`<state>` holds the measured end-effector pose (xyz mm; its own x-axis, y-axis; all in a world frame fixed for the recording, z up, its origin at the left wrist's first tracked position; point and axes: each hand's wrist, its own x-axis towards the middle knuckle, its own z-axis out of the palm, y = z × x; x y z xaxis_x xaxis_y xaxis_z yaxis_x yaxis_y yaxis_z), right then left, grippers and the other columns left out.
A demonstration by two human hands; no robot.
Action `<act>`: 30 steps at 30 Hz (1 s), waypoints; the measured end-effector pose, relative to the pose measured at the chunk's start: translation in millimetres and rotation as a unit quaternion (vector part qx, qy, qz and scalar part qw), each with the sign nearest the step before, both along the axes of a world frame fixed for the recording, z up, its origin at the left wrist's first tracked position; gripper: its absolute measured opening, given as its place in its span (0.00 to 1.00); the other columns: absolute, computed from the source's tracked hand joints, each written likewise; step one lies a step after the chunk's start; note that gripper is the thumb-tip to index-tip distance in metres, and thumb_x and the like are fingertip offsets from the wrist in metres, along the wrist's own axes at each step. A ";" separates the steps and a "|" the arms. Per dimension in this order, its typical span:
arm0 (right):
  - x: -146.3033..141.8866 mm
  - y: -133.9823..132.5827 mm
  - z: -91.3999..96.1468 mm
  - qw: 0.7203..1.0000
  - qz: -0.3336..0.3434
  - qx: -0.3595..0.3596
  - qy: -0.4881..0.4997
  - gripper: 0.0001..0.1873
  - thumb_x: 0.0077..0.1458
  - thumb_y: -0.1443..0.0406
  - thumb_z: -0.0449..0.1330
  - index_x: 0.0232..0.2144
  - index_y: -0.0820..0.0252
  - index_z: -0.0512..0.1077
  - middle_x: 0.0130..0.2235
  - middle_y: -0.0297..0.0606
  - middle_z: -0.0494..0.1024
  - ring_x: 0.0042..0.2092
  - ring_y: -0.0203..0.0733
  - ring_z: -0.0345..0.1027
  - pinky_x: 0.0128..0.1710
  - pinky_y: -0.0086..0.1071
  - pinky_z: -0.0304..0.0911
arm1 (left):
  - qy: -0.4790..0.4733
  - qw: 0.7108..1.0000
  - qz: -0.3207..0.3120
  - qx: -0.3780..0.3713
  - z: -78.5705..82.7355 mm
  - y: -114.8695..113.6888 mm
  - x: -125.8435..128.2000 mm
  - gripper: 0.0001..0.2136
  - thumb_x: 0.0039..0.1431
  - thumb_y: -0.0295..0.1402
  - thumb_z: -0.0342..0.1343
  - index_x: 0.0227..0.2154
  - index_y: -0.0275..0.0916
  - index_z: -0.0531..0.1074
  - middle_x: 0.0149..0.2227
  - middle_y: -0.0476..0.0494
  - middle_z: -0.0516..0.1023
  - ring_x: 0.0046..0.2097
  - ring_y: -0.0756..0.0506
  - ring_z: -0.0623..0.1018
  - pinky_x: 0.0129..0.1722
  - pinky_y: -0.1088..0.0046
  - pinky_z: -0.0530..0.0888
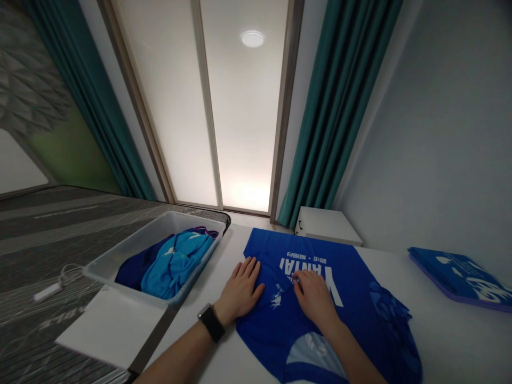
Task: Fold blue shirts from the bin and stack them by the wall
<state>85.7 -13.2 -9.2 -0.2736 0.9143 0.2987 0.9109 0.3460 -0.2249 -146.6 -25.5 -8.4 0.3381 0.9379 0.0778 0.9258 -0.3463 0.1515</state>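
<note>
A blue T-shirt (360,298) with white lettering is spread on the white tabletop (224,320). My left hand (242,288) lies flat on the shirt's left edge, fingers stretched out, with a black-banded watch (211,322) on the wrist. Near the middle of the shirt, over the printed letters, my right hand (315,297) has its fingers curled and thumb drawn close to them, apparently pinching the cloth. The palm side is hidden. A paler patch of the shirt (310,349) shows beside the right forearm.
Left of the shirt stands a clear plastic bin (120,250) holding crumpled blue clothes (176,264). Folded blue garments (464,277) lie at the table's right side. Behind are a white cabinet (328,224) and sliding doors (244,117). A white power strip (48,292) rests on the grey bed (24,250).
</note>
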 end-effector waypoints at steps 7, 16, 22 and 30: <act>-14.7 -3.7 -2.2 0.999 -0.022 0.016 -0.020 0.08 0.63 0.66 0.53 0.30 0.57 0.67 0.34 0.37 0.74 0.40 0.45 0.66 0.41 0.37 0.53 | -0.088 0.996 -0.008 0.020 -0.9 11.2 -22.3 0.28 0.70 0.45 0.38 0.67 0.35 0.52 0.69 0.35 0.54 0.69 0.40 0.55 0.66 0.55 0.56; -20.1 -5.6 -2.4 0.998 -0.038 0.019 -0.036 0.06 0.63 0.66 0.53 0.32 0.57 0.67 0.34 0.38 0.74 0.40 0.46 0.67 0.41 0.37 0.53 | -0.112 0.990 -0.075 -0.048 13.0 8.9 -51.6 0.37 0.64 0.50 0.50 0.69 0.38 0.47 0.70 0.35 0.46 0.70 0.37 0.50 0.67 0.54 0.54; -21.6 -6.0 -1.5 0.998 -0.040 0.009 -0.052 0.09 0.63 0.68 0.52 0.30 0.57 0.67 0.34 0.39 0.75 0.40 0.45 0.67 0.40 0.36 0.53 | -0.064 0.980 -0.129 -0.138 20.3 1.6 -53.7 0.55 0.47 0.59 0.61 0.70 0.41 0.39 0.71 0.32 0.37 0.70 0.34 0.42 0.67 0.49 0.46; -17.6 -3.5 -2.4 0.999 -0.040 0.005 -0.036 0.11 0.63 0.70 0.49 0.29 0.57 0.66 0.32 0.38 0.75 0.38 0.44 0.68 0.40 0.36 0.53 | -0.069 0.974 -0.138 -0.164 21.9 3.0 -63.8 0.55 0.43 0.59 0.63 0.69 0.44 0.43 0.71 0.32 0.39 0.70 0.33 0.42 0.67 0.46 0.43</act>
